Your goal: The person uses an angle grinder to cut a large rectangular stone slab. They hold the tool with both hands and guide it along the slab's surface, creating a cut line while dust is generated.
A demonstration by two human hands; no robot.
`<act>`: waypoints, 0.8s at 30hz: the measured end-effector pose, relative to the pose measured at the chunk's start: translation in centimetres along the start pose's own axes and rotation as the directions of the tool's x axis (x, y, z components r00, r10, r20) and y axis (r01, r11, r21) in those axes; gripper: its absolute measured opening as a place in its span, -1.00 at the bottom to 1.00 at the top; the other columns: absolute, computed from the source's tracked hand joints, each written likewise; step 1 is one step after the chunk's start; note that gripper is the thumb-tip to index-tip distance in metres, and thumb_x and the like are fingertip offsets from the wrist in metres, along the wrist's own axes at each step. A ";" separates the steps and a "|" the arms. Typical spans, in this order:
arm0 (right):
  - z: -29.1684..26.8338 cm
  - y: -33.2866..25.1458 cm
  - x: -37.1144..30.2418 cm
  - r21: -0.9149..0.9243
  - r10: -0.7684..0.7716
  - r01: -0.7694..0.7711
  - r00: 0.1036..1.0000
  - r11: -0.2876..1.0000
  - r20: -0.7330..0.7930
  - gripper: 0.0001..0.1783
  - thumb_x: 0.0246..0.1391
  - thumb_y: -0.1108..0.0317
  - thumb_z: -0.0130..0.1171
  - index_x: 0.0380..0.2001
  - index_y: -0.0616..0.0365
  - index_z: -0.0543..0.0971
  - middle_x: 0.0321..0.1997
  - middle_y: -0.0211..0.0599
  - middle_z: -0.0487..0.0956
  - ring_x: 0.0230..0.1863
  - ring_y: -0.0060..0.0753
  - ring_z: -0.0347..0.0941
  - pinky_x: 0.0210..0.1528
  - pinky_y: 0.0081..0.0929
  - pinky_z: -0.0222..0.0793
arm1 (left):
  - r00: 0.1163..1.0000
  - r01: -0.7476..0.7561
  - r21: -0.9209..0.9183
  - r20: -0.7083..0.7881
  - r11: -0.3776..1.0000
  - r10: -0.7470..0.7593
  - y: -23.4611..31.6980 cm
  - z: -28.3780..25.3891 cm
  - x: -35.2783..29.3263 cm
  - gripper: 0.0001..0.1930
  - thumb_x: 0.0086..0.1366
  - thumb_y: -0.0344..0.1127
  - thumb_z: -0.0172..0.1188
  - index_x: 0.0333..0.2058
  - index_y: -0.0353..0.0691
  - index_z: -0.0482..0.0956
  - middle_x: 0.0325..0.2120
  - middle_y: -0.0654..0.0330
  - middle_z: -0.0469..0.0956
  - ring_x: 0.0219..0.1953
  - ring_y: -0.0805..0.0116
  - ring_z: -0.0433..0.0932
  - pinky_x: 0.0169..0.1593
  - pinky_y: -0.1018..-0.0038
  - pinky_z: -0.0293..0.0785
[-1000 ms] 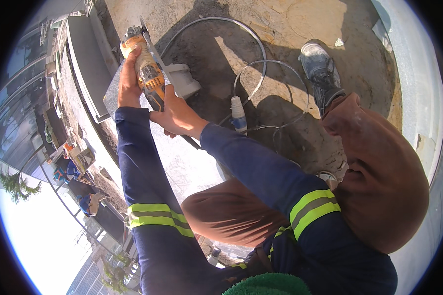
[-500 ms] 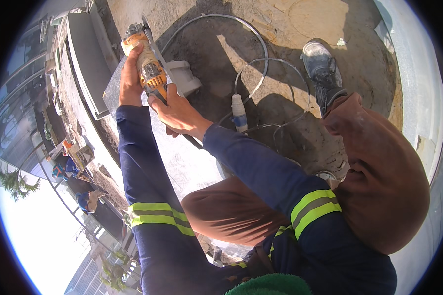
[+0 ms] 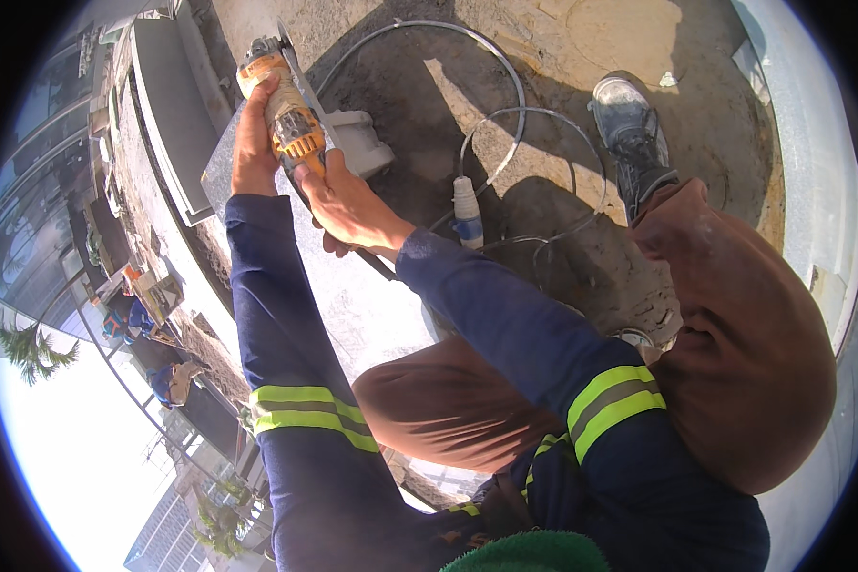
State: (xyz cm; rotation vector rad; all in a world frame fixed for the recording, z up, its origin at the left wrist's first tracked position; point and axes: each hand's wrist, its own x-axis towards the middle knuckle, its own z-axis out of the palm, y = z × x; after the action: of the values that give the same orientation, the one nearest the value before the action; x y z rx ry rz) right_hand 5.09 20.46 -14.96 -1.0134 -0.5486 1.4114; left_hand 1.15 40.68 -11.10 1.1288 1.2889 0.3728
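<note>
Cutting disc (image 3: 283,38) at your eleven o'clock could kick.
Your left hand (image 3: 254,138) and right hand (image 3: 355,210) clasp the angle grinder (image 3: 297,132); binding against the pale slab (image 3: 370,319) would cause it.

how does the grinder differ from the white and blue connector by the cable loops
The grinder is orange and black with a pale section, while the connector is white and blue. The grinder is gripped by the left hand and right hand; the connector lies on the ground, untouched. The grinder also looks clearly bigger than the connector. Both are long and narrow.
</note>
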 end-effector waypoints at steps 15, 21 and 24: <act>-2.2 -6.0 -0.2 0.178 0.298 -0.309 0.951 0.934 0.087 -0.46 0.52 -0.03 -0.10 0.02 0.32 0.14 -0.53 -0.17 0.50 -0.76 -0.33 0.51 -0.82 -0.37 0.45 | 0.999 0.033 -0.052 0.025 0.998 -0.032 0.3 -0.6 1.4 -0.55 0.38 -0.12 0.31 0.06 -0.32 0.51 -0.28 0.10 0.65 -0.36 0.25 0.69 -0.25 0.27 0.71; -2.2 -5.6 0.8 0.115 0.245 -0.255 0.965 0.960 0.097 -0.45 0.52 -0.03 -0.11 0.05 0.34 0.13 -0.50 -0.17 0.50 -0.73 -0.33 0.52 -0.78 -0.36 0.46 | 0.999 0.027 -0.055 0.026 0.998 -0.025 0.7 -0.6 1.4 -0.56 0.37 -0.13 0.32 0.05 -0.33 0.51 -0.27 0.08 0.66 -0.33 0.23 0.70 -0.21 0.24 0.72; -1.8 -3.3 2.1 0.000 0.123 -0.123 0.988 0.992 0.090 -0.46 0.51 -0.03 -0.11 0.05 0.33 0.13 -0.48 -0.15 0.50 -0.72 -0.33 0.52 -0.76 -0.35 0.46 | 0.999 0.028 -0.060 0.018 0.998 -0.027 0.7 -0.3 2.2 -0.57 0.38 -0.12 0.30 0.05 -0.32 0.52 -0.27 0.09 0.66 -0.33 0.21 0.71 -0.21 0.22 0.73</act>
State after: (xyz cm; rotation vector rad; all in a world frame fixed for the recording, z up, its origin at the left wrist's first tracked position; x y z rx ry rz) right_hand 8.72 22.44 -13.63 -0.9968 -0.5548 1.5727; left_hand 1.79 42.76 -11.74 1.0600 1.2693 0.3783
